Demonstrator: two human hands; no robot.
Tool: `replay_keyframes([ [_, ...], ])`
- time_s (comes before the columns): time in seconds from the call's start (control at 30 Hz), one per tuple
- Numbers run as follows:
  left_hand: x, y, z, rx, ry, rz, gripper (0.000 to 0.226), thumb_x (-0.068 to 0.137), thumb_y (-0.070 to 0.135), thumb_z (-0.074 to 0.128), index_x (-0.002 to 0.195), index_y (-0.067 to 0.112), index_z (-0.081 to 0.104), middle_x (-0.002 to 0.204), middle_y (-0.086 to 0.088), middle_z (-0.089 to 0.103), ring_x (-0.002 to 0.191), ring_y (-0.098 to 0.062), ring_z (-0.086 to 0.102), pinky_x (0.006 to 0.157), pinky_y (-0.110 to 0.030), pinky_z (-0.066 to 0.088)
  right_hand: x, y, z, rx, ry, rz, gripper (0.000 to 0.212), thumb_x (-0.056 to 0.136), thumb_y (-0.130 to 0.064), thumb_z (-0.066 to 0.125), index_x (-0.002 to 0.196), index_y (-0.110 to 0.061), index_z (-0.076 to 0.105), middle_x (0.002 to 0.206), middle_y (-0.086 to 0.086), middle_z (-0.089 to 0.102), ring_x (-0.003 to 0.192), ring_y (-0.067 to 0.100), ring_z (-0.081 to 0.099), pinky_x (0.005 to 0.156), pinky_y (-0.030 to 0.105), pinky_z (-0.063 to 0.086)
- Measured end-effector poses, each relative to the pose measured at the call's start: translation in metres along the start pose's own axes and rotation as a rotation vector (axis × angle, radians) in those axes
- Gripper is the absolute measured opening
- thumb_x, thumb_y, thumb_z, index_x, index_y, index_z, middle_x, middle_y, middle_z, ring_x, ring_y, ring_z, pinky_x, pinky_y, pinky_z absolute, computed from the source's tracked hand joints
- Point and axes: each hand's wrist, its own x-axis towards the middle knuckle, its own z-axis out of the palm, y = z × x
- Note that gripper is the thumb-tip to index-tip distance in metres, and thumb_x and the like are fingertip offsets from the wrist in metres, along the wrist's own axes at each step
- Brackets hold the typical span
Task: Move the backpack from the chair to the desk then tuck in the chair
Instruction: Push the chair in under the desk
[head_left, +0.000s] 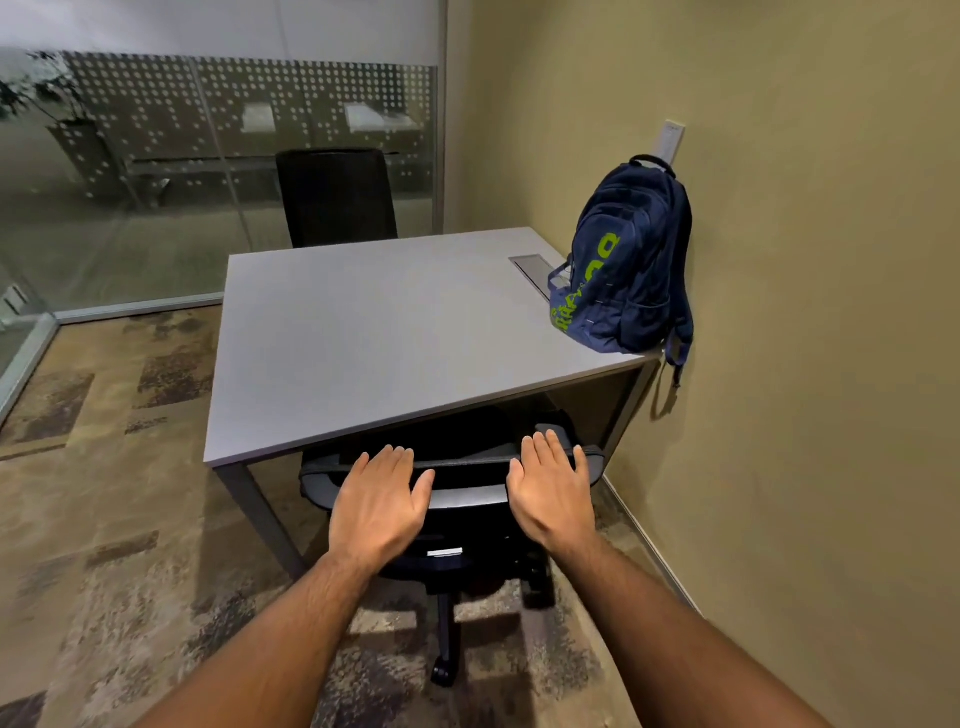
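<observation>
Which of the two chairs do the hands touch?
The near chair, tucked under the desk; the left hand and right hand rest on its backrest.

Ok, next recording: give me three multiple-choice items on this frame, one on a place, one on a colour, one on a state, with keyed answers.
1. Where is the navy fabric backpack?
A. On the near chair's seat
B. On the grey square desk, against the wall
C. On the carpet

2. What colour is the backpack's lettering?
A. Lime green
B. Red
C. White

3. How are the hands placed?
A. Both gripping the backpack
B. Both flat and open at the black office chair backrest
C. One on the desk

Answers: 1 B, it stands on the desk's right corner; 2 A, green print shows on its front; 3 B, left hand and right hand lie open at the backrest's top edge.
</observation>
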Motion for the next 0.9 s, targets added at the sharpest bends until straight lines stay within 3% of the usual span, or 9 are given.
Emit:
replay_keyframes([
  [0.4,0.080,0.023,0.015,0.010,-0.001,-0.083,0.069,0.101,0.056,0.020,0.137,0.010,0.057,0.137,-0.005,0.062,0.134,-0.021,0.050,0.118,-0.044,0.032,0.102,0.032,-0.006,-0.041,-0.068,-0.047,0.064,0.103,-0.044,0.011,0.158,-0.015,0.024,0.167,0.001,0.020,0.155,0.017,0.006,0.124,0.051,0.003],
  [0.57,0.110,0.030,0.014,0.014,0.015,-0.081,0.061,0.101,0.050,0.024,0.123,0.009,0.064,0.120,-0.005,0.068,0.116,-0.023,0.058,0.110,-0.044,0.040,0.138,0.039,-0.008,-0.052,-0.079,-0.063,0.062,0.104,-0.043,0.013,0.158,-0.016,0.027,0.167,0.001,0.023,0.154,0.016,0.008,0.124,0.050,0.005],
  [0.9,0.159,0.034,0.027,0.028,0.003,-0.145,0.066,0.103,0.052,0.022,0.143,0.007,0.050,0.147,-0.009,0.054,0.139,-0.022,0.043,0.121,-0.042,0.024,0.201,0.051,-0.003,-0.080,-0.077,-0.137,0.063,0.104,-0.043,0.010,0.158,-0.014,0.025,0.167,0.002,0.023,0.154,0.017,0.010,0.124,0.052,0.008],
])
